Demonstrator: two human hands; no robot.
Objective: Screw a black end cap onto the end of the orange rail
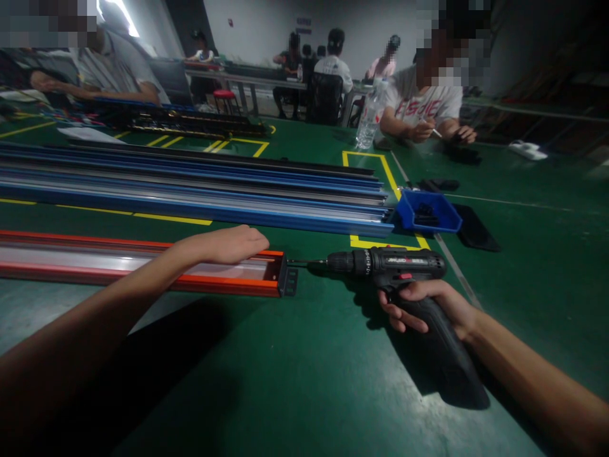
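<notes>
Right hand [440, 294] grips drill [406, 261]; orange channel [118, 261] lies beneath left hand [228, 245], its grasp unclear

On the table [295, 381], I have the channel [118, 261] running in from the left, its end cap [282, 276] at the right end and the drill [404, 261] to the right of that. Behind the channel I see profiles [238, 197] side by side, with a bin [450, 219] holding small parts [425, 214] by their right ends. Farther back, a bottle [368, 120] stands left of a seated co-worker [428, 111].
</notes>
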